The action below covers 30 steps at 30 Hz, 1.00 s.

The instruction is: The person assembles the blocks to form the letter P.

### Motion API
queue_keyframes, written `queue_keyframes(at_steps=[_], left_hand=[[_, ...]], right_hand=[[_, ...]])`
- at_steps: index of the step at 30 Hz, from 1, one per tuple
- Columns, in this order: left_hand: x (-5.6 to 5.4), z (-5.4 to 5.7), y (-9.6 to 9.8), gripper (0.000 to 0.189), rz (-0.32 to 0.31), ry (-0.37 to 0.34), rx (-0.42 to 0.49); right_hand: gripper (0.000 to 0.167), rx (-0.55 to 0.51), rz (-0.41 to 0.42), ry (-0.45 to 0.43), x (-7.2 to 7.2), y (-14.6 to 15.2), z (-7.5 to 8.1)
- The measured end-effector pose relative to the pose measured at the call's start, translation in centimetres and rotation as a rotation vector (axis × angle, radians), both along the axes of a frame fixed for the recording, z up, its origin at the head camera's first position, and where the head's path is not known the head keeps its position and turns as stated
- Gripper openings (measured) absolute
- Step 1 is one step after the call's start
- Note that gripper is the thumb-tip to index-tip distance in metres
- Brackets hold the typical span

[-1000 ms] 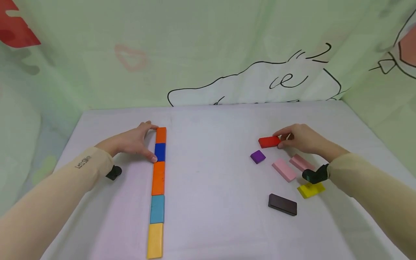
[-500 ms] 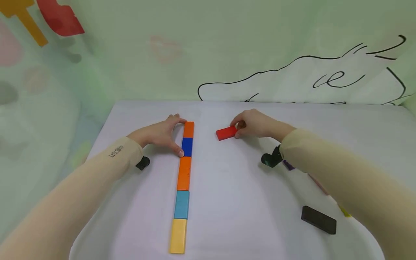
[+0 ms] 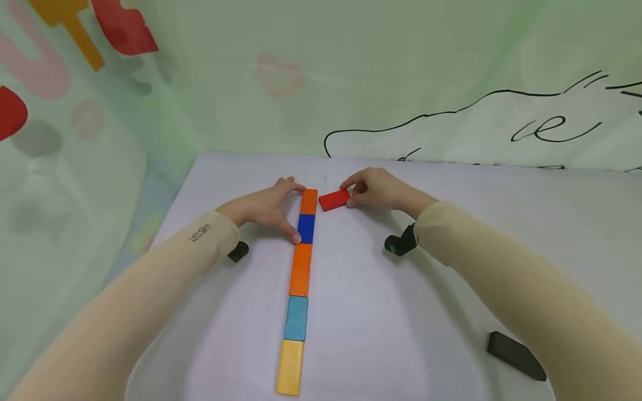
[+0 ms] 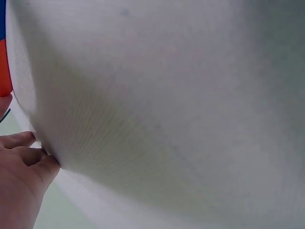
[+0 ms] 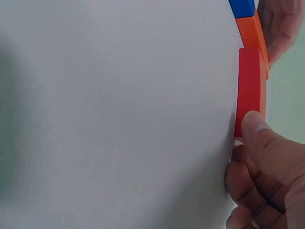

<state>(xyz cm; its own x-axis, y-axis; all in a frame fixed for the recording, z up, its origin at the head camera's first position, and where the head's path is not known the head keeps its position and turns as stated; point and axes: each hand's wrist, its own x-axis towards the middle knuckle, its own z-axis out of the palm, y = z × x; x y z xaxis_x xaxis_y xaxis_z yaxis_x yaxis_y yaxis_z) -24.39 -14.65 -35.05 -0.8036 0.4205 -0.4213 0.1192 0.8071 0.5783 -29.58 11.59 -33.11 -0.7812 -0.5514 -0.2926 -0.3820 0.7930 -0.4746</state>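
Note:
A straight column of flat blocks lies on the table: an orange block [image 3: 309,201] at the far end, then a blue block [image 3: 306,229], a longer orange block [image 3: 300,270], a light-blue block [image 3: 296,318] and a yellow-orange block [image 3: 290,367]. My left hand [image 3: 271,206] is spread at the column's left side, index fingertip at the far orange block's corner, thumb touching near the blue block's lower edge. With thumb and fingers my right hand [image 3: 378,190] pinches a red block [image 3: 333,200] by its right end. The red block's left end is close to the far orange block's right side.
A dark brown block [image 3: 516,355] lies at the right, partly behind my right sleeve [image 3: 501,278]. White cloth [image 3: 371,334] covers the table, and a pale green curtain [image 3: 401,55] with black line drawings rises behind its far edge.
My right hand has carried the red block leftward from the loose blocks to the column's far end. The left hand keeps its place at the column. The head view has swung right.

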Motion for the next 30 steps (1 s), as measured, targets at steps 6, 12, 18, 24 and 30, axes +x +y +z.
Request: queue_keyframes(at_steps=[6, 12, 18, 24, 30], left_hand=[[0.09, -0.06, 0.07, 0.106, 0.004, 0.002, -0.002], [0.00, -0.11, -0.02, 0.106, 0.001, 0.007, 0.002], [0.00, -0.12, -0.04, 0.105, -0.006, 0.007, 0.013], [-0.02, -0.10, 0.05, 0.107, -0.003, 0.003, 0.005], [-0.04, -0.11, -0.01, 0.107, -0.004, 0.010, 0.002]], right_hand=[[0.042, -0.001, -0.046, -0.006, 0.00, -0.07, -0.32], [0.039, -0.011, -0.066, 0.009, -0.04, -0.09, -0.61], [0.039, -0.019, -0.086, 0.016, -0.08, -0.03, -0.85], [0.039, -0.020, -0.094, 0.014, -0.05, 0.08, -1.00], [0.039, -0.024, -0.091, 0.021, -0.08, -0.03, -1.06]])
